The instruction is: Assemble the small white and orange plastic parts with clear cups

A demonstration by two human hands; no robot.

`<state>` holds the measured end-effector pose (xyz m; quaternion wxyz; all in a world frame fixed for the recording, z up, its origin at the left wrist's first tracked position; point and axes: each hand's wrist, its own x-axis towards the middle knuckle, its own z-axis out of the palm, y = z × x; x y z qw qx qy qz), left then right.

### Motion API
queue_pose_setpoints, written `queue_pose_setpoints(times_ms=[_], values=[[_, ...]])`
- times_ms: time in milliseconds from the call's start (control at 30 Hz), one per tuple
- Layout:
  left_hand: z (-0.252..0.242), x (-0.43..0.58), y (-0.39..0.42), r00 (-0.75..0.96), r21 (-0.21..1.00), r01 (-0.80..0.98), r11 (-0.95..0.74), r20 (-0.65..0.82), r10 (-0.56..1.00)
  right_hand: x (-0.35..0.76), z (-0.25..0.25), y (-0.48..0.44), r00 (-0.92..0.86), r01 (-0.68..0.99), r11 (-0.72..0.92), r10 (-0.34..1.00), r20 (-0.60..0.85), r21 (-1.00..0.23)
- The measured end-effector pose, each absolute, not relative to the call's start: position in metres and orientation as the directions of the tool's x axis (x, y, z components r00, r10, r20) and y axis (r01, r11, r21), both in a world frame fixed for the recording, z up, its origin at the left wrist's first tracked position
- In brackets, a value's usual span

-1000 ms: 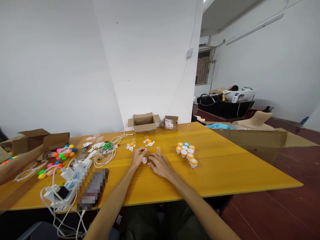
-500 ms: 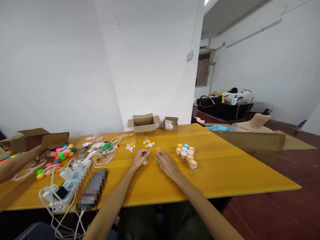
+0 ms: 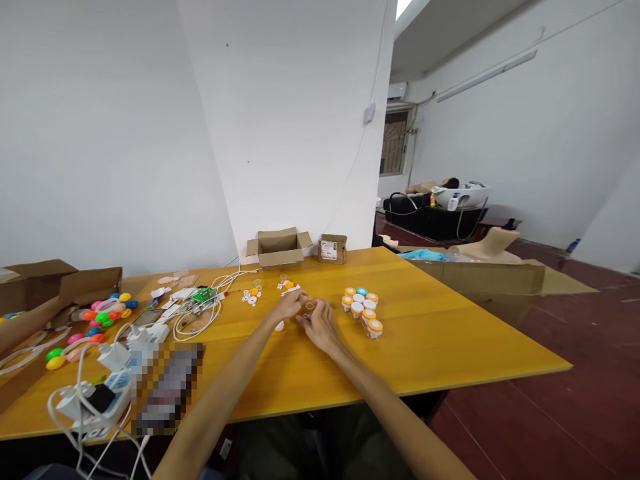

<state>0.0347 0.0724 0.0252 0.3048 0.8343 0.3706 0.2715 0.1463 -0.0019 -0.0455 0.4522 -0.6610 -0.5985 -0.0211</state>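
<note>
Over the middle of the wooden table (image 3: 415, 333), my two hands work close together. My right hand (image 3: 321, 327) curls around a small clear plastic cup (image 3: 309, 306), its rim showing between the hands. The fingers of my left hand (image 3: 291, 305) are drawn together at the cup; what they pinch, if anything, is too small to make out. Under my left wrist sits a small white-and-orange piece (image 3: 279, 327), partly hidden. Just beyond lie white discs and orange rings (image 3: 289, 287), with another pile of white discs (image 3: 252, 299) to the left.
Several lidded clear cups (image 3: 358, 308) stand grouped on the right. An open cardboard box (image 3: 280, 250) and a smaller box (image 3: 333, 249) are at the back. Cables, a power strip (image 3: 117, 393), a blurred dark object (image 3: 170, 387) and colourful balls (image 3: 103, 317) occupy the left, where another person's arm (image 3: 30, 317) reaches in.
My hands have come together at the clear cup; the right hand has moved in around it. My view has turned slightly right, so everything sits further left.
</note>
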Motion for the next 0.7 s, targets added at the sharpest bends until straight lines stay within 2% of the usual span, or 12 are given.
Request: queue_pose_setpoints(times_ms=[133,233,367,700], values=[[0.023,0.042,0.077,0.620,0.795,0.366,-0.485,0.180,0.764,0.136,-0.033,0.002,0.362,0.835,-0.040,0.791,0.493,-0.549],[0.023,0.037,0.076,0.596,0.810,0.334,-0.482,0.215,0.774,0.131,-0.022,0.001,0.382,0.848,-0.117,0.810,0.444,-0.517],[0.025,0.019,0.069,0.488,0.794,0.339,-0.504,0.310,0.816,0.130,-0.012,-0.002,0.357,0.873,-0.139,0.836,0.417,-0.467],[0.009,-0.036,0.044,0.363,0.815,0.365,-0.450,0.321,0.875,0.142,-0.011,0.012,0.322,0.910,-0.175,0.868,0.377,-0.375]])
